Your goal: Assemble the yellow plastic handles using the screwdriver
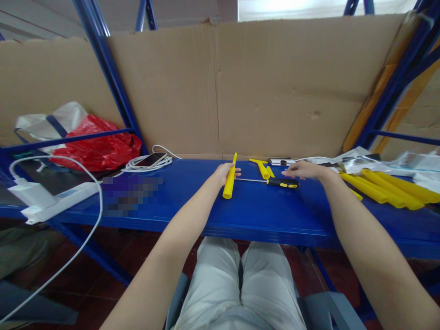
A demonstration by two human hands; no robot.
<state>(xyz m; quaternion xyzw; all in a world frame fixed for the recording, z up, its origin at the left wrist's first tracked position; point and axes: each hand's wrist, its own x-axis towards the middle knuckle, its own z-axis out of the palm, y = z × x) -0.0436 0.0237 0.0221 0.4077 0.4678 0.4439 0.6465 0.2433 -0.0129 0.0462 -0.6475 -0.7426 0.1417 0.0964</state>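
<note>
My left hand [224,173] grips a yellow plastic tube [228,187] with a narrow tip pointing away from me. A screwdriver [283,183] with a black and yellow handle lies on the blue table, its shaft pointing left toward that tube. Just behind the handle hovers my right hand [302,169], its fingers loosely bent and apart, with nothing visible in them. Left of those fingers lie a yellow T-shaped plastic piece [263,169] and a small yellow strip [270,172].
Several yellow tubes [395,188] lie at the right, near clear plastic bags [409,162]. At the left are a white power strip [62,201], a coiled white cable [147,162] and a red bag [99,142]. A cardboard panel [275,91] stands behind the table [254,215].
</note>
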